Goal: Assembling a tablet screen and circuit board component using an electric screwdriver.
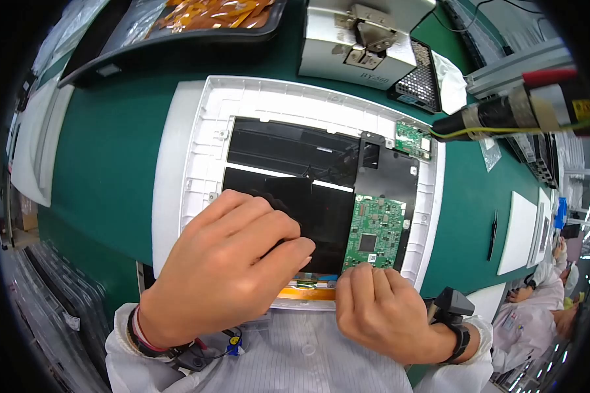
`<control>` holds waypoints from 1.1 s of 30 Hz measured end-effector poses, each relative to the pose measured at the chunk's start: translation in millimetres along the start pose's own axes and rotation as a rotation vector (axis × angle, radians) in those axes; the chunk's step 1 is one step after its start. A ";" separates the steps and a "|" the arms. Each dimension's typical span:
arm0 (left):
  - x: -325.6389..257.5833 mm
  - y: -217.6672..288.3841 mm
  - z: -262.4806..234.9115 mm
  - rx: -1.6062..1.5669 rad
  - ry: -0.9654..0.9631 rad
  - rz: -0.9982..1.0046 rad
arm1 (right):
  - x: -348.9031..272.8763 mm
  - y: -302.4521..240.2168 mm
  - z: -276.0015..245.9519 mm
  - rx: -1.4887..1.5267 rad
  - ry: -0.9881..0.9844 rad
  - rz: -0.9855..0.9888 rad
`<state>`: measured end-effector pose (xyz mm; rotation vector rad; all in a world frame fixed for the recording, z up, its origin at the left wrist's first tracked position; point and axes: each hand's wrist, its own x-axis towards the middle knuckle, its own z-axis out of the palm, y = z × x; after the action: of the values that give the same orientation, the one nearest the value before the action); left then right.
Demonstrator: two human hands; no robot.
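Observation:
A white plastic housing [269, 97] lies in front of me, with black panels [288, 143] inside it. My left hand [233, 255] is over the lower black panel, thumb and index finger pressed together; anything between them is hidden. At the lower edge of a green circuit board [380, 226], my right hand [380, 298] has its fingers curled closed, and what they grip, if anything, cannot be seen. An orange flat cable [314, 294] runs along the housing's near edge, between the hands. A smaller green board [412, 139] sits in the housing's far right corner.
The housing rests on a white foam sheet [168, 167] on a green mat [105, 164]. Behind stand a black tray [196, 34] of orange flat cables and a metal box [357, 59]. A black tool [485, 119] with a yellow-green wire hangs over the right corner. Co-workers [531, 301] sit at right.

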<state>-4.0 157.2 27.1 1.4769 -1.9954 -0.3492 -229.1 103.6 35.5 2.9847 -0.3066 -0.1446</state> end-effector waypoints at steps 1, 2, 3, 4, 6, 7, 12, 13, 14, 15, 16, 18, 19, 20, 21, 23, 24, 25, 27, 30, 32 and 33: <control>2.6 -0.9 -1.9 0.005 -0.004 0.014 | -0.7 -0.3 -0.7 -0.001 -0.015 0.012; 5.1 -2.0 -3.4 0.014 -0.015 0.017 | -1.4 -0.2 -1.4 -0.001 -0.031 0.024; 8.0 -3.1 -4.4 0.023 -0.026 0.021 | -2.6 0.8 -1.6 -0.005 -0.024 0.036; 10.2 -3.9 -5.6 0.032 -0.027 0.029 | -4.1 3.0 -1.4 0.062 -0.013 0.042; 14.5 -6.4 -6.6 0.033 -0.052 0.030 | -9.3 10.9 -2.0 0.124 0.006 0.053; 15.1 -7.5 -6.4 0.044 -0.051 0.029 | -11.8 19.1 -1.9 0.304 0.001 0.100; 18.6 -9.1 4.7 0.013 -0.104 0.059 | -2.9 60.7 -0.5 0.652 0.069 0.439; 18.9 -7.6 7.0 0.015 -0.104 0.061 | 0.3 69.1 5.0 0.651 0.072 0.439; 19.4 -4.7 8.9 0.017 -0.140 0.084 | 3.3 77.8 10.6 0.723 0.097 0.387; 19.5 -1.5 10.9 0.019 -0.177 0.107 | 6.7 84.5 13.5 0.794 0.122 0.332; 19.1 0.8 14.3 0.023 -0.175 0.110 | 10.8 89.8 14.6 0.792 0.126 0.331; 17.2 6.5 20.9 0.021 -0.229 0.139 | 17.9 98.6 15.2 0.821 0.049 0.241; 16.8 9.3 23.1 0.048 -0.232 0.150 | 20.6 102.4 15.3 0.821 0.052 0.238; 15.8 10.4 24.5 0.051 -0.232 0.149 | 22.6 106.2 15.1 0.823 -0.009 0.208; 14.9 10.9 25.8 0.066 -0.231 0.153 | 24.5 109.2 15.0 0.824 -0.070 0.177; 14.0 11.7 26.4 0.082 -0.233 0.156 | 27.1 112.0 15.2 0.826 -0.070 0.143; 13.9 12.0 26.3 0.107 -0.241 0.160 | 28.2 113.2 15.2 0.826 -0.072 0.112; 13.6 11.9 26.3 0.132 -0.250 0.163 | 30.6 113.6 13.7 0.829 -0.071 0.110; 12.4 11.6 26.5 0.143 -0.265 0.160 | 36.1 113.3 9.3 0.783 -0.146 0.093; 13.3 12.2 26.1 0.158 -0.293 0.168 | 37.3 114.0 11.4 0.821 -0.144 0.092; 13.9 13.1 24.9 0.169 -0.306 0.164 | 37.5 115.8 12.3 0.825 -0.161 0.098; 14.2 13.5 23.6 0.142 -0.323 0.152 | 37.1 116.6 12.8 0.829 -0.180 0.104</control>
<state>-31.5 145.1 21.0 1.4121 -2.4170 -0.4090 -217.2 -18.8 36.8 3.7622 -0.6866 -0.3511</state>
